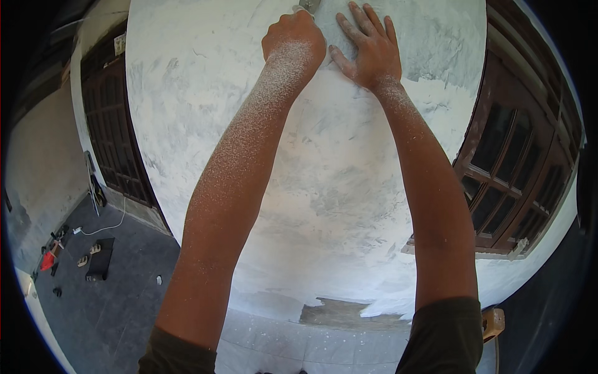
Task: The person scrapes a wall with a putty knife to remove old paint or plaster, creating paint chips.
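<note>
Before me stands a wall (345, 187) with patchy white and grey skim coating. My left hand (294, 39) is closed in a fist high on the wall, gripping a tool that looks like a putty knife (310, 5). Only a small grey part of the tool shows; the rest is hidden by the fist or cut off by the top edge. To its right, my right hand (371, 56) lies against the wall with its fingers spread and holds nothing. White dust covers both hands and much of my left forearm.
A brown wooden window (509, 173) is at right, a dark paneled door (110, 126) at left. Sandals (88, 255), a dark mat (100, 262), a white cable (110, 227) and a red item (47, 261) lie on the left floor. A wooden piece (493, 324) stands lower right.
</note>
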Motion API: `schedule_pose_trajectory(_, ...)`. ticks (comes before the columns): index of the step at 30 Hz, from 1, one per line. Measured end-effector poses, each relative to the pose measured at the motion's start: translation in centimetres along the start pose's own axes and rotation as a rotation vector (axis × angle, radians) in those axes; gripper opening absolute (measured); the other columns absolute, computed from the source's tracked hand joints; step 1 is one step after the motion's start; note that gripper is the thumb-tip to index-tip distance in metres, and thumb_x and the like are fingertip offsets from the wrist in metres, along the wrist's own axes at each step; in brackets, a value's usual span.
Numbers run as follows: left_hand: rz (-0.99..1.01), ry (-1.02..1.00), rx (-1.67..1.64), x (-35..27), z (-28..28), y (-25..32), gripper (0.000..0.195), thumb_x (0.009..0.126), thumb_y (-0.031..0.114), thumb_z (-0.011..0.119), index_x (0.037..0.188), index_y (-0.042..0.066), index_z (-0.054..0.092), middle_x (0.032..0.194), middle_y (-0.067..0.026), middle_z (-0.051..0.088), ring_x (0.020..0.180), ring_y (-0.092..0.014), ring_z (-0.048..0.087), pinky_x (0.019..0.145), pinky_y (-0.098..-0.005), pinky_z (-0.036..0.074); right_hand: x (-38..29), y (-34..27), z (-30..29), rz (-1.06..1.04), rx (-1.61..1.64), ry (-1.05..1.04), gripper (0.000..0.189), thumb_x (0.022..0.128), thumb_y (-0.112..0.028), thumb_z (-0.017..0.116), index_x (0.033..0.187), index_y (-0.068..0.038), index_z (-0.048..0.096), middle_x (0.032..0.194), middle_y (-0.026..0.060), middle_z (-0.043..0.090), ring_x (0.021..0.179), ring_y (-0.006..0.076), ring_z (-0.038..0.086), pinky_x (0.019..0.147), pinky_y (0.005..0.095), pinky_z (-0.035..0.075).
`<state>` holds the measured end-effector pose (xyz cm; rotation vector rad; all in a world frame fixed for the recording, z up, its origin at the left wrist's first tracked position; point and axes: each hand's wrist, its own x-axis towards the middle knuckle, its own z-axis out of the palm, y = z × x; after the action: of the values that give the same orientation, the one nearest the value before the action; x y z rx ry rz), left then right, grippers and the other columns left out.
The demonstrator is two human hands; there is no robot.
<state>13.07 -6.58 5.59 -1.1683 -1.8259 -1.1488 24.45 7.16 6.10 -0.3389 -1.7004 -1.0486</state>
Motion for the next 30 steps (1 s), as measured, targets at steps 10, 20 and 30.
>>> schedule_pose_trajectory(10,0.019,-0.007,-0.005,0.7,-0.7,0.0,0.044,0.097,0.018,0.063,0.137,0.001,0.059,0.118,-0.0205,0.071,0.111,-0.032,0.071,0.092,-0.0443,0.059,-0.2,0.4,1.0,-0.032,-0.067,0.084,0.067,0.091,-0.048,0.064,0.15,-0.018,0.051,0.161,0.0112,0.04,0.152,0.0287,0.031,0.126,0.0507,0.018)
schedule_pose_trajectory(20,0.007,0.011,-0.05,0.6,0.5,-0.2,0.042,0.096,0.024,0.063,0.133,0.004,0.061,0.12,-0.0224,0.07,0.114,-0.037,0.069,0.096,-0.0494,0.056,-0.2,1.0,2.1,-0.035,-0.065,0.119,0.07,0.087,-0.051,0.071,0.151,-0.031,0.05,0.164,0.0022,0.038,0.154,0.0237,0.029,0.128,0.051,0.011)
schedule_pose_trajectory(30,0.018,0.029,-0.022,0.4,0.7,0.0,0.04,0.097,0.021,0.062,0.132,0.002,0.061,0.118,-0.02,0.071,0.111,-0.033,0.071,0.093,-0.0444,0.059,-0.4,1.3,2.4,-0.031,-0.073,0.109,0.071,0.087,-0.052,0.072,0.151,-0.031,0.05,0.164,0.0029,0.038,0.154,0.024,0.029,0.128,0.0515,0.011)
